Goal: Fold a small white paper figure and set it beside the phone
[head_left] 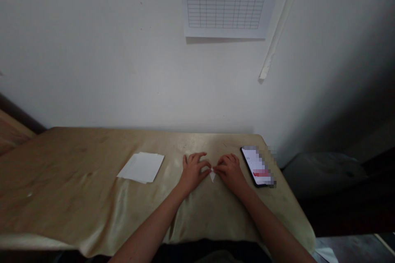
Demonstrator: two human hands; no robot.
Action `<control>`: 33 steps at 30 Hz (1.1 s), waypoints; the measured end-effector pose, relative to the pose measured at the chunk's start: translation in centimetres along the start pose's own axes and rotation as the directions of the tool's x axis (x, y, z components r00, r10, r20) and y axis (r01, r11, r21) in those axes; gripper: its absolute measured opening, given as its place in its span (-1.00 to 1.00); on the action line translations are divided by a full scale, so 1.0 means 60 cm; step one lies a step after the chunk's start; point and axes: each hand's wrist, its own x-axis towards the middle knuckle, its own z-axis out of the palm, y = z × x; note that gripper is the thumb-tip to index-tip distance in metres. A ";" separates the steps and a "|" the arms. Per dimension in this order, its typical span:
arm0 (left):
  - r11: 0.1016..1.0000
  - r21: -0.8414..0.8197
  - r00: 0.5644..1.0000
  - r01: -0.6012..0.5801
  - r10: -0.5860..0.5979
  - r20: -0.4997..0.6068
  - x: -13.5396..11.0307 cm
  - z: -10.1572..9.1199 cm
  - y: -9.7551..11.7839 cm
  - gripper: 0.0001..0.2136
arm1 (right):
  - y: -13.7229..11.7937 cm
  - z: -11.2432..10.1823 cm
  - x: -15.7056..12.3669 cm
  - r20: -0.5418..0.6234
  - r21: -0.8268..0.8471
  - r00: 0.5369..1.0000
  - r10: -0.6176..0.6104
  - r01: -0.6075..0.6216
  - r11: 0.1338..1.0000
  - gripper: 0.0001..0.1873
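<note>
A small folded piece of white paper (212, 176) lies low over the table between my two hands, its pointed end toward me. My left hand (194, 169) pinches its upper left side with thumb and index finger, the other fingers curved and spread away. On the opposite side my right hand (228, 169) pinches it too, fingertips close to those of the left. The fingertips cover the paper's upper part. To the left of my hands rests a loose stack of white paper sheets (142, 167). A lit phone (256, 166) lies just right of my right hand.
A shiny gold-brown cloth (77, 189) with some wrinkles covers the table. Behind it rises a white wall (123, 70) with a printed grid sheet (225, 0) and a cable cover (277, 33). Right of the table's edge stands a dark bulky object (324, 172).
</note>
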 end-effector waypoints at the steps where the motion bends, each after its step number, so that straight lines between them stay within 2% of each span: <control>1: 1.000 -0.001 1.000 -0.005 0.005 0.000 0.000 0.000 0.000 -0.85 | 0.001 -0.001 0.001 0.006 -0.011 1.000 -0.011 0.011 1.000 -0.86; 5: 0.999 0.026 1.000 -0.019 0.019 0.005 0.000 0.001 0.000 -0.90 | -0.001 -0.008 0.007 0.049 -0.066 0.997 -0.055 0.058 0.996 -0.79; 11: 0.996 0.078 0.998 -0.036 0.032 0.051 0.002 -0.002 -0.003 -0.93 | -0.003 -0.028 0.012 0.133 -0.116 0.991 0.001 0.015 0.993 -0.91; 14: 0.996 0.086 0.997 -0.017 0.010 0.081 0.004 -0.005 -0.006 -0.90 | -0.001 -0.039 0.011 0.200 -0.082 0.979 0.032 -0.016 0.997 -0.78; 16: 0.996 0.088 0.996 -0.003 -0.005 0.090 0.006 -0.007 -0.007 -0.88 | -0.001 -0.044 0.010 0.206 -0.076 0.976 0.067 -0.053 0.996 -0.75; 20: 0.996 0.085 0.996 0.009 -0.016 0.087 0.006 -0.007 -0.006 -0.89 | -0.007 -0.044 0.010 0.181 -0.103 0.979 0.098 -0.080 0.991 -0.78; 28: 0.995 0.085 0.998 0.054 -0.053 -0.021 -0.008 -0.002 0.001 -0.92 | -0.021 -0.034 0.006 0.068 -0.157 0.987 0.148 -0.136 0.978 -0.84; 33: 0.994 0.082 0.997 0.068 -0.066 -0.034 -0.009 -0.001 0.001 -0.90 | -0.024 -0.031 0.001 0.028 -0.149 0.988 0.155 -0.149 0.978 -0.83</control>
